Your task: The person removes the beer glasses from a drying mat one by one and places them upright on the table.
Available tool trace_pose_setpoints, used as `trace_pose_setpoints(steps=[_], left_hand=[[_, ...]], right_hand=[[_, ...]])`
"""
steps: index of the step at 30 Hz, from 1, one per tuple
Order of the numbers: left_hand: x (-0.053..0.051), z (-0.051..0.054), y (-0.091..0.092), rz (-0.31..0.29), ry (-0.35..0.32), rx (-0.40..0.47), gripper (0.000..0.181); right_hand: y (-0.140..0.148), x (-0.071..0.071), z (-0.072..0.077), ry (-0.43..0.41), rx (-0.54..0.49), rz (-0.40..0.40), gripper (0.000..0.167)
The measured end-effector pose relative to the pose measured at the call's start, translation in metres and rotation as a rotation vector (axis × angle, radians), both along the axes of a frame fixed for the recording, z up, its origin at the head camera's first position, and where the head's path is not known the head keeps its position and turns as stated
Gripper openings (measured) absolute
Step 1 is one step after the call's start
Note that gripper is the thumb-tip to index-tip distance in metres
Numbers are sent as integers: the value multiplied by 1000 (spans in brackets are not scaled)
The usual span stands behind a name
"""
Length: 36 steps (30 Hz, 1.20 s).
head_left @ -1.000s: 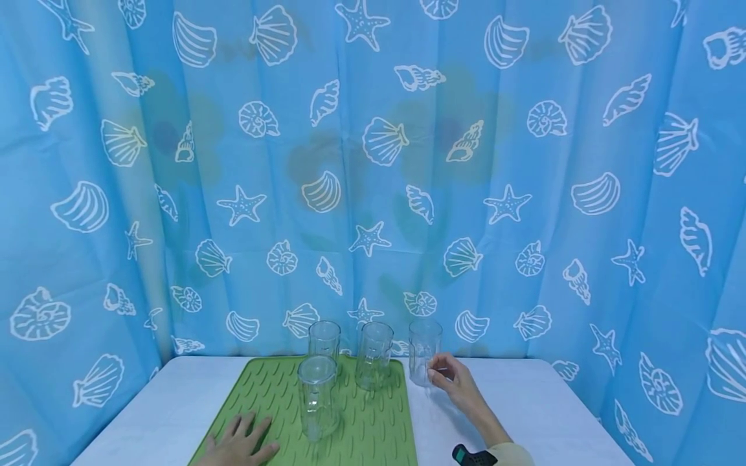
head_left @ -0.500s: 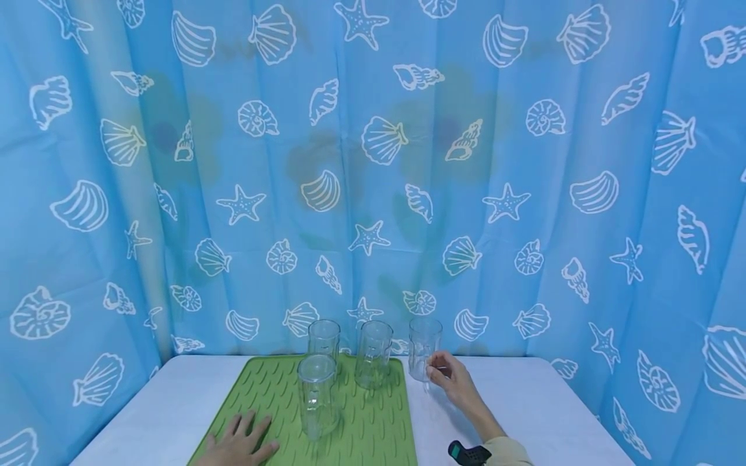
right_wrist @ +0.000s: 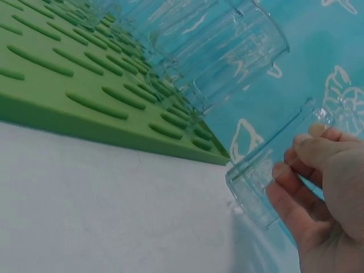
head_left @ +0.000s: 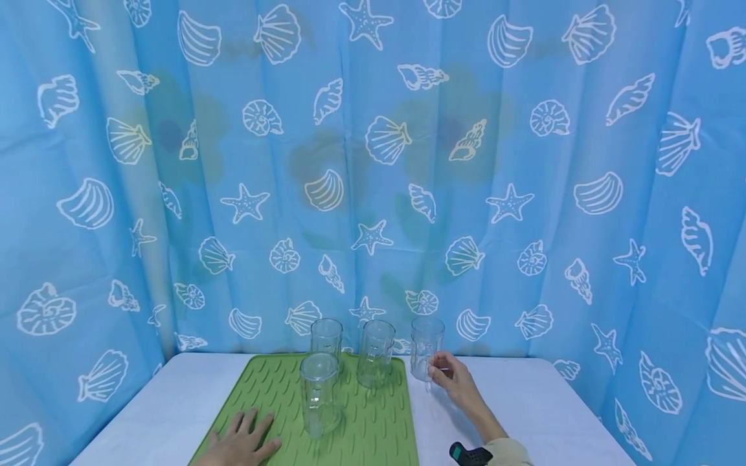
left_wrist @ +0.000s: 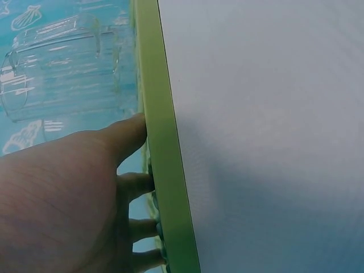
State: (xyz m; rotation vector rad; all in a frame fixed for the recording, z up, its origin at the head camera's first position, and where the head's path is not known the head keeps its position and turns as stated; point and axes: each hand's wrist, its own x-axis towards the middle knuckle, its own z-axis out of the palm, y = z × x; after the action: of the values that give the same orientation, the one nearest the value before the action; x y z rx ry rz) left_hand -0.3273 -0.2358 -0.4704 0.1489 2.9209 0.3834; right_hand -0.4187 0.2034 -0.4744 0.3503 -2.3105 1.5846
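My right hand (head_left: 460, 388) pinches the near right side of a clear glass mug (head_left: 421, 343), which stands upright just right of the green mat's back corner. In the right wrist view the thumb and curled fingers (right_wrist: 293, 207) close at this glass (right_wrist: 250, 196); whether its base touches the table I cannot tell. My left hand (head_left: 237, 443) lies on the front left of the green ridged mat (head_left: 274, 388), its fingers spread, and the left wrist view shows its fingertips (left_wrist: 151, 182) at the mat's edge (left_wrist: 165, 148).
Three more clear glass mugs are on the mat: one at the back left (head_left: 326, 336), one at the back right (head_left: 375, 356) and one nearer the front (head_left: 320, 401). A white-covered table (head_left: 148, 414) lies under the mat. A blue shell-patterned curtain (head_left: 396, 213) hangs behind and at both sides.
Since a second ago the glass at my right hand has shifted slightly toward the back, its base a little higher in the head view. My left hand has kept its place on the mat.
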Motion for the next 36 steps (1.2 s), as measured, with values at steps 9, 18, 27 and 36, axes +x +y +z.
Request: trace_pose_setpoints(steps=[9,18,27,36], left_hand=[[0,0,2,12,-3,-11,81],[2,3,2,4,-14,1,80],[3,5,3,10,2,-10,81],[2,4,3,24,-11,-7,82]], right_hand=[[-9,4,3,-8,90,-123,7],[-8,9,2,-73,73,-177,22],[-11,19,14,-74,35,-193,24],[-12,26,29,-50,5,-199,27]])
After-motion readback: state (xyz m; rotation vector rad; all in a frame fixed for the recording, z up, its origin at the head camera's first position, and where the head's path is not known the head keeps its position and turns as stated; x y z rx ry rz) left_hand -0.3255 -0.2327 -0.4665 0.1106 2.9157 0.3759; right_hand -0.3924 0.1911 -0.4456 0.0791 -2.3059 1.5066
